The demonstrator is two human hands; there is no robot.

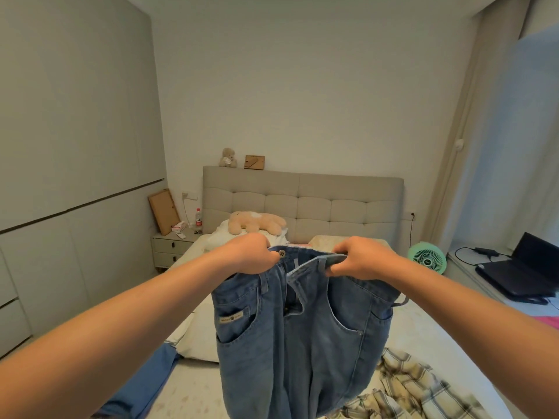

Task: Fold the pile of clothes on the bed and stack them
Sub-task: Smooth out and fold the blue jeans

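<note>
My left hand (pixel 251 254) and right hand (pixel 360 258) each pinch the jeans (pixel 302 334) at the waistband; they hang below over the bed (pixel 196 385). Heavy, floppy denim: I'd grip the waistband corners.

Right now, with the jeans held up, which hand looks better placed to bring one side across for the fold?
Probably the right hand. It pinches the loose, open flap of the jeans waistband, free to swing over. The left hand grips the button corner like an anchor. It's a close call.
</note>
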